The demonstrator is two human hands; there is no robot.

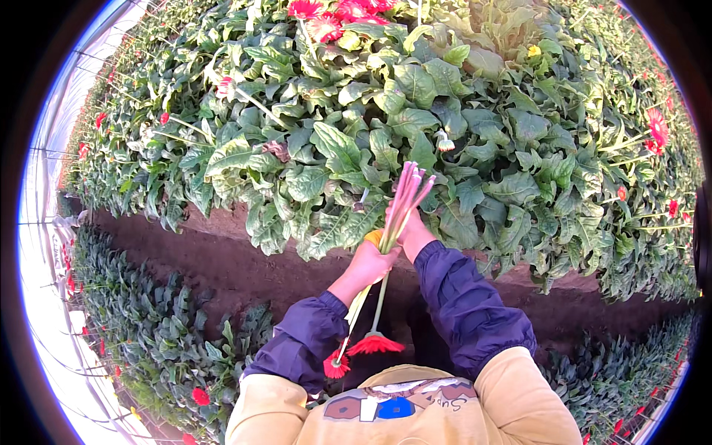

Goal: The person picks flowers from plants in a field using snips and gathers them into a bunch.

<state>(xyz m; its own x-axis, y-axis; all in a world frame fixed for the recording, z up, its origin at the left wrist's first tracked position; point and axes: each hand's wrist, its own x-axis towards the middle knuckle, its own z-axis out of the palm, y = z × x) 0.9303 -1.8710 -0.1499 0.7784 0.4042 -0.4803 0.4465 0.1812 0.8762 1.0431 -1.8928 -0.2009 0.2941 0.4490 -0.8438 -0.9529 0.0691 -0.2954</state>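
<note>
My left hand [370, 264] is closed around a bunch of cut gerbera stems [409, 194], whose pinkish ends point up and away from me. My right hand [414, 233] grips the same bunch from its right side, slightly higher up; some of its fingers are hidden behind the stems. A yellow-orange piece [374, 238] shows at my left hand, too small to identify. Below the hands, the red gerbera bloom [376, 343] hangs upside down near my chest. Another red bloom [336, 365] hangs beside it, close to my left sleeve.
A bed of leafy gerbera plants [334, 150] spreads in front, with red blooms [350, 16] at its far side. A white-tipped bud [445, 141] stands just beyond the stem ends. A bare soil path [250, 267] runs crosswise, and another plant row [167, 334] lies behind at left.
</note>
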